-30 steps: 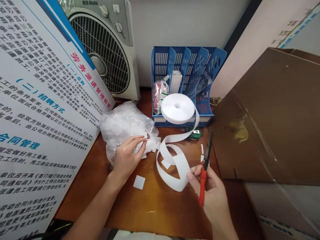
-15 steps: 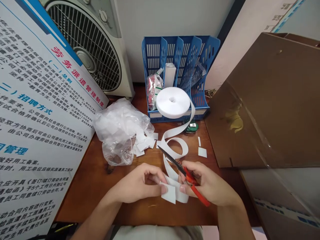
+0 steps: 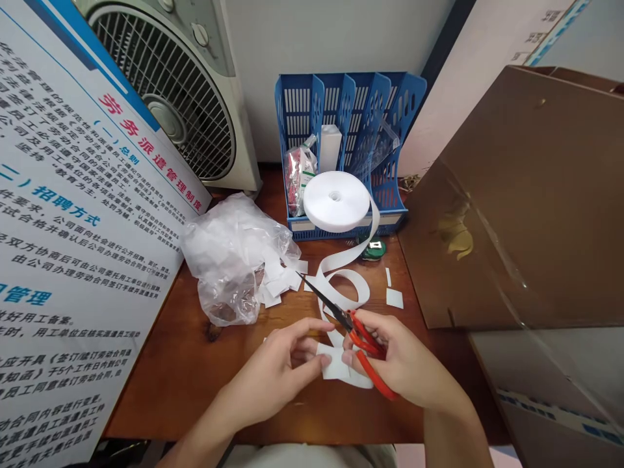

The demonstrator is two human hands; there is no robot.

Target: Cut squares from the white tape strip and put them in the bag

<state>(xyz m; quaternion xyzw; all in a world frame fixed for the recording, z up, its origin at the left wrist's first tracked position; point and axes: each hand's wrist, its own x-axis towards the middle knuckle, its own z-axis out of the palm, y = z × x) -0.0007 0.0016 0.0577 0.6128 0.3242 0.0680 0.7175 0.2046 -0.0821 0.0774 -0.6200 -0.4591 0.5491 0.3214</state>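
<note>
Tape roll [image 3: 335, 201], one; scissors [image 3: 358, 341], one

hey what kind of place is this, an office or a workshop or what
Probably an office corner used as a small work desk. A blue file rack stands at the back of the wooden desk, a printed notice board leans on the left, and a desk fan sits behind it.

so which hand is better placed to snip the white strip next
Right. The right hand already holds the red-handled scissors, blades by the white tape strip; the left hand pinches the strip's free end and has no tool.
</note>
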